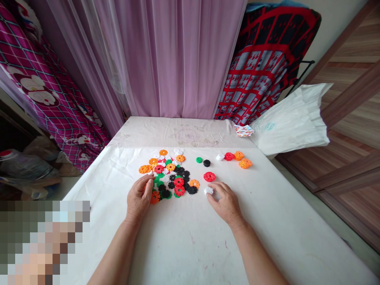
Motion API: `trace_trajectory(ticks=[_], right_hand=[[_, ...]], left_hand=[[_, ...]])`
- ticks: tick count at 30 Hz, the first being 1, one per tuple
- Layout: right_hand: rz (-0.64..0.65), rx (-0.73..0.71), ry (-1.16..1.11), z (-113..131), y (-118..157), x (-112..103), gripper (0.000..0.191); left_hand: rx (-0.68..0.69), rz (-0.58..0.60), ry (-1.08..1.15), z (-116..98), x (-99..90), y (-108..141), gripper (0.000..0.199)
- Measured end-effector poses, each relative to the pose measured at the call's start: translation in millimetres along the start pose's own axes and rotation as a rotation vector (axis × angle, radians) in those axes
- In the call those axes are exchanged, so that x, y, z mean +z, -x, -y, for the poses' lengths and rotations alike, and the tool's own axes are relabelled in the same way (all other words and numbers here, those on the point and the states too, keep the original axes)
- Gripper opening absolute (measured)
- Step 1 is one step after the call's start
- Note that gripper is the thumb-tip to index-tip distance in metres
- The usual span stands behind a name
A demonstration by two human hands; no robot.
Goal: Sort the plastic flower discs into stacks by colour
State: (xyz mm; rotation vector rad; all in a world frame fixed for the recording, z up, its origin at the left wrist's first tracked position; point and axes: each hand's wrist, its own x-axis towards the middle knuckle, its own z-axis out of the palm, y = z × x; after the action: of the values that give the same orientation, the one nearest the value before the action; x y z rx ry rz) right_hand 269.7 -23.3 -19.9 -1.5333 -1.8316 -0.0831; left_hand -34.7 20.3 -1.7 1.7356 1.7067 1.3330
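A mixed pile of notched plastic discs (179,182) in red, orange, green, black and white lies on the table. My left hand (139,196) is at the pile's left edge, fingers curled and thumb close to them, with a small white notched disc (150,173) at the fingertips. My right hand (226,202) pinches a small stack of white notched discs (208,190) between thumb and fingers, low over the table. Just beyond it rests a red stack (209,177). Parts of the pile are hidden behind my left hand.
Farther back stand a green stack (199,160), a black stack (207,163), a white stack (220,157), another red stack (229,156) and two orange stacks (245,163). A patterned paper box (244,131) and a white bag (292,120) are at the table's right edge.
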Motion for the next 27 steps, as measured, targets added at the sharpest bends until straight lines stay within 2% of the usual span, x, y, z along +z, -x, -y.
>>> trace_trajectory(ticks=[4,12,15,18,24,27], right_hand=[[0.025,-0.002,0.018,-0.9,0.7,2.0,0.02],[0.029,0.001,0.026,-3.9,3.0,2.2,0.02],[-0.017,-0.022,0.017,1.5,-2.5,1.0,0.02],[-0.022,-0.057,-0.012,19.4,-19.4,6.2,0.019],[0.286,-0.185,-0.049,79.3,-75.1,45.1,0.03],[0.418,-0.209,-0.002,96.3,-97.4,66.7,0.04]], left_hand=[[-0.085,-0.051,0.053,0.8,-2.5,-1.7,0.037],[-0.365,-0.308,0.217,6.5,-12.7,-11.2,0.041],[-0.391,-0.319,0.254,6.0,-12.5,-12.7,0.041],[-0.363,-0.297,0.252,4.9,-10.8,-12.9,0.039],[-0.34,-0.285,0.275,8.0,-8.5,-12.7,0.037],[-0.348,-0.277,0.284,10.4,-8.0,-12.9,0.037]])
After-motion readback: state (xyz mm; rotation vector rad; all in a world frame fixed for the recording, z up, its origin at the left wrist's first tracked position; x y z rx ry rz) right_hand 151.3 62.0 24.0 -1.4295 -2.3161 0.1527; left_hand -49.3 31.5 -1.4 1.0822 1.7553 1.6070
